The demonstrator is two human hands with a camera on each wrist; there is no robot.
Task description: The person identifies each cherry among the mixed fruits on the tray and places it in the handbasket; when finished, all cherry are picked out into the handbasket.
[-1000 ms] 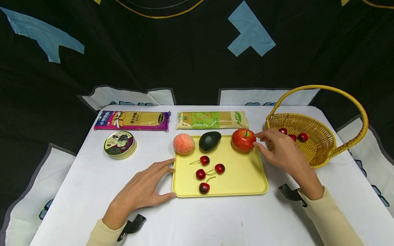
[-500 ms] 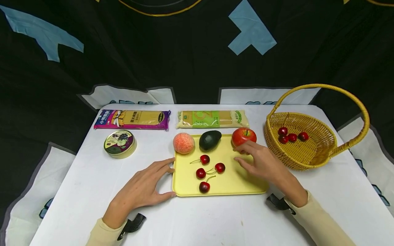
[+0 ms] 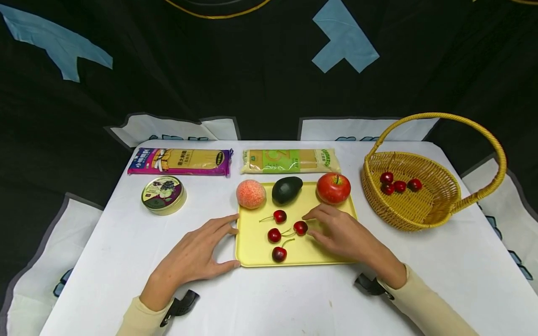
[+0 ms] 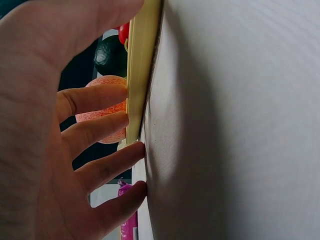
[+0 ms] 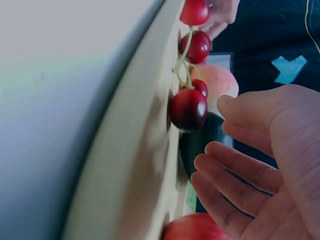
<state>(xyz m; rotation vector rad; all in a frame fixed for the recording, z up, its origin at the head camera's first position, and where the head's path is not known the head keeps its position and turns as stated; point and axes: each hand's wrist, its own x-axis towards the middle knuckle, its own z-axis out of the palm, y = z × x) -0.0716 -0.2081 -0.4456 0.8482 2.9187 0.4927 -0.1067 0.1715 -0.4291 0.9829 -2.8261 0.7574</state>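
A yellow tray [image 3: 332, 258] bears a peach [image 3: 251, 194], an avocado [image 3: 287, 190], a red apple [image 3: 333, 188] and several cherries with green stems. My left hand [image 3: 194, 259] rests on the table, its spread fingertips and thumb touching the tray's left side. Over the tray's right half, my right hand [image 3: 342, 233] has thumb and forefinger parted on either side of the rightmost cherry [image 3: 300, 227]. In the right wrist view a gap shows between the fingertips and that cherry [image 5: 188, 110]. To its left lie another cherry [image 3: 274, 235], a lower one [image 3: 279, 254] and an upper one [image 3: 279, 216].
A yellow wicker basket [image 3: 370, 205] with a tall handle stands at the right, several cherries [image 3: 399, 186] inside. Two noodle packs, one purple [image 3: 180, 162] and one green [image 3: 291, 161], lie along the back. A round tin [image 3: 164, 194] sits at the left on the white table [image 3: 260, 303].
My right hand has moved left from beside the apple and basket, across the tray, down to the rightmost cherry. My left hand stays at the tray's left edge.
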